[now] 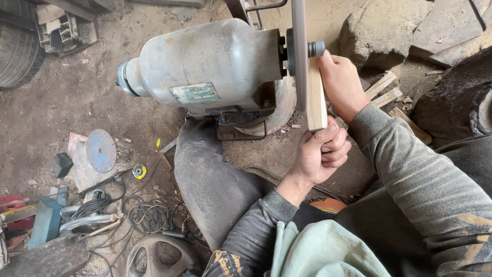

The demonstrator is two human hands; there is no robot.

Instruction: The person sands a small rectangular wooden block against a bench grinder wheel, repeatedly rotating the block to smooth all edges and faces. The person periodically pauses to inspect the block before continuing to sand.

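Right at the grinding disc, I've got the wooden strip pressed flat against its face. My left hand is closed around the strip's lower end, my right hand clamps the upper part beside the hub. Motor sits on the dirt floor. More cut sticks lie just past my wrist. I'd say sanding is mid-way; can't tell how smooth it is.

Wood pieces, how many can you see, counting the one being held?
4: one wood strip held by both hands against the grinding disc, and three loose pieces on the ground right of it. Others may be hidden.
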